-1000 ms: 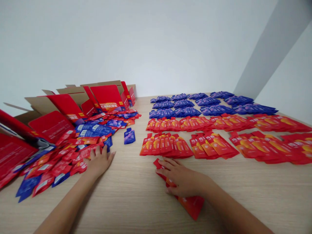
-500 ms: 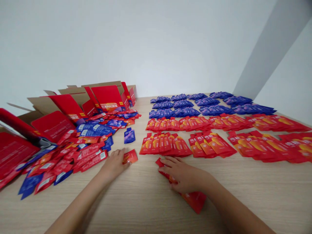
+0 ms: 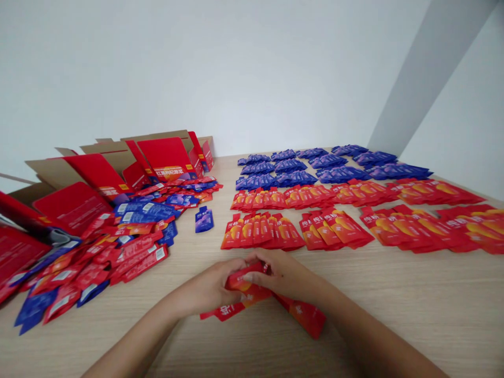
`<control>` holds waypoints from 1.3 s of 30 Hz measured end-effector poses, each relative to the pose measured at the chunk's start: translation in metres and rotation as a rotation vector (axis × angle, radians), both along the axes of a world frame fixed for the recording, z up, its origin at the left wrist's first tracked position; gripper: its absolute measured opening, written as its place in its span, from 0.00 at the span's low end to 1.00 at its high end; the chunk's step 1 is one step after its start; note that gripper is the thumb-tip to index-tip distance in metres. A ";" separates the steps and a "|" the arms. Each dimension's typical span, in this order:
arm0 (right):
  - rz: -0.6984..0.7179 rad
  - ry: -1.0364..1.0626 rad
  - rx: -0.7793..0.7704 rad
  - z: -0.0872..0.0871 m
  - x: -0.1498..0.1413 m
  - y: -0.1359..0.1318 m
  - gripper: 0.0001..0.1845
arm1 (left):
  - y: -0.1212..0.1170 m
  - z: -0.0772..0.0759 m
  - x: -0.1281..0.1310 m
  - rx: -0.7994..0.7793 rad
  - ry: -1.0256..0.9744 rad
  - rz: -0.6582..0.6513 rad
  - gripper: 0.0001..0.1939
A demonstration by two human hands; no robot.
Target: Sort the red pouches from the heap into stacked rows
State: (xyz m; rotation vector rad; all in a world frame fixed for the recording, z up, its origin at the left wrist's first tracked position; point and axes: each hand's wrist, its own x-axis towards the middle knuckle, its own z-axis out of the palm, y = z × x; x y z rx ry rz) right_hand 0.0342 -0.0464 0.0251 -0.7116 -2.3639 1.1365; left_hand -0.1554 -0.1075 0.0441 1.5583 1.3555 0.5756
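My left hand (image 3: pixel 208 289) and my right hand (image 3: pixel 281 275) meet near the table's front middle, both closed on red sachets (image 3: pixel 246 286). The left hand pinches one red sachet against a small bundle of red sachets (image 3: pixel 303 315) that lies under the right hand and sticks out toward the front right. Just beyond the hands lies a fanned group of red sachets (image 3: pixel 260 231).
A loose heap of red and blue sachets (image 3: pixel 102 252) covers the left side, with open red cardboard boxes (image 3: pixel 165 155) behind it. A single blue sachet (image 3: pixel 203 219) lies apart. Rows of red sachet groups (image 3: pixel 394 210) and blue sachet groups (image 3: pixel 326 163) fill the right and far table (image 3: pixel 394 325).
My left hand pulled one red sachet from the heap and slid it right to the bundle. My right hand stayed on the bundle and now grips it together with the left.
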 end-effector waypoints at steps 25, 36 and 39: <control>-0.172 -0.175 -0.318 0.009 0.040 0.041 0.09 | 0.049 -0.043 0.009 -0.198 -0.379 0.344 0.21; -0.277 -0.594 0.174 0.002 0.039 0.043 0.13 | 0.033 -0.049 -0.072 0.322 0.457 0.518 0.19; -0.348 -0.704 0.252 0.004 0.038 0.040 0.20 | 0.012 -0.047 -0.106 0.414 0.869 0.657 0.25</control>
